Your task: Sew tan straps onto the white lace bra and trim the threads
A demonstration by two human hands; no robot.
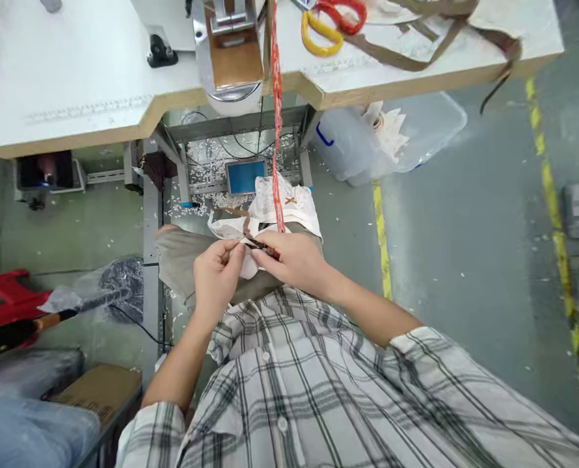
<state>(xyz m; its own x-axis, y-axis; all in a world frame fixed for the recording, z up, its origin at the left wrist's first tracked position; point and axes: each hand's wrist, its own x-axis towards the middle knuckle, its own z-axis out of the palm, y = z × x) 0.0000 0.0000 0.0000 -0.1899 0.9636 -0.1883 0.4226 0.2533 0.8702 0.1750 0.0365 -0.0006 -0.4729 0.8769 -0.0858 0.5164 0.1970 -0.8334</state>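
A white lace bra [289, 201] with a small brown bow lies across my lap. My left hand [215, 273] is closed, pinching an edge of its white fabric between thumb and fingers. In my right hand [299, 260] are small dark thread snips [266, 248], their tips pointing left at the fabric by my left fingertips. A red-and-white cord [276, 117] runs from the table area down to my right hand; where it ends is hidden. A narrow brown strap [246, 224] hangs at the worked edge, just beyond my fingers.
Ahead, a white worktable [99, 71] with a notched edge carries a sewing machine [231, 58], scissors [338, 26] with red and yellow handles and brown straps [416, 62]. Beneath are a clear plastic bin [430, 130] and a blue-topped pedal [245, 177]. A cardboard box [99, 390] stands left.
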